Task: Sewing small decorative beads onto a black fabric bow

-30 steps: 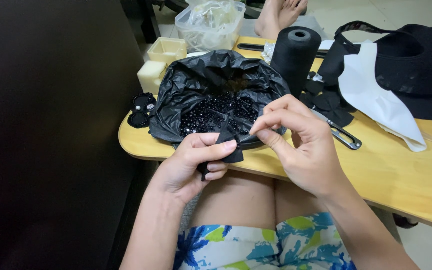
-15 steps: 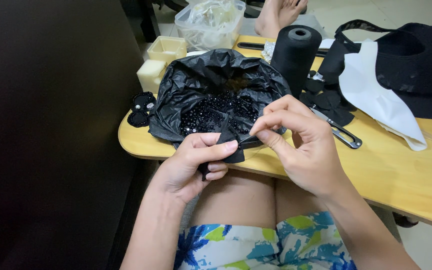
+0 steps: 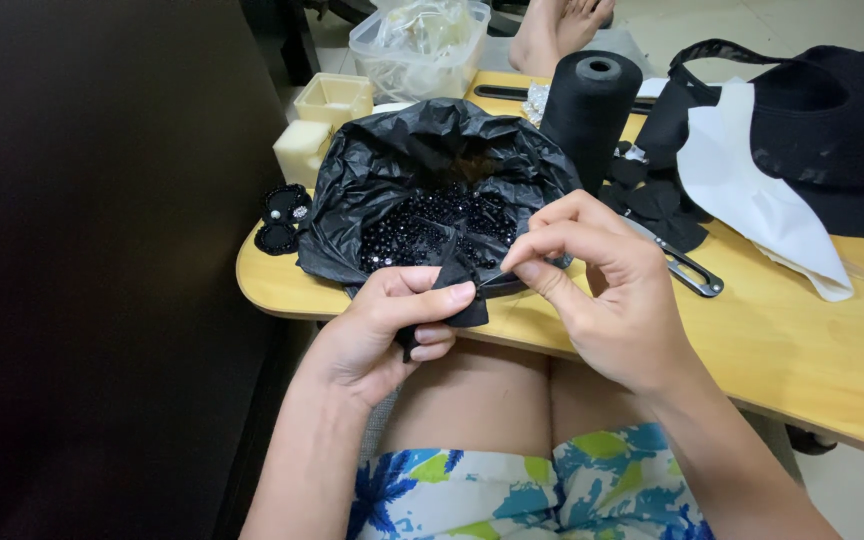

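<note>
**Hands almost unmoved since a second ago; pinch holds at the bow**

Nothing much has moved since the earlier frames: both hands sit in the same place over the table edge, and the fabric piece is in the same grip. My judgement is that the work is in a slow, fine step at the fabric, not a reach or a change of tool.

Right hand [image 3: 612, 290]: fingers bent, thumb and forefinger closed in a pinch just at the right edge of the bow [image 3: 455, 290]. What is pinched is too thin to make out; possibly a needle or thread. Wrist raised, palm turned toward the left.

Left hand [image 3: 392, 325]: closed on the small black fabric bow, thumb laid across the top, other fingers curled beneath. Bow is held just above my lap, at the near rim of the table [image 3: 802, 350].

Outward: directly behind the hands, an open black bag [image 3: 372, 190] with dark beads [image 3: 432, 225] in it. Black thread cone [image 3: 590, 110] stands upright behind the bag. Metal snips [image 3: 687, 268] lie flat right of my right hand. Two small finished black pieces [image 3: 282, 220] lie at the table's left end. Black hat [image 3: 832, 130] and white sheet [image 3: 752, 200] far right.
</note>
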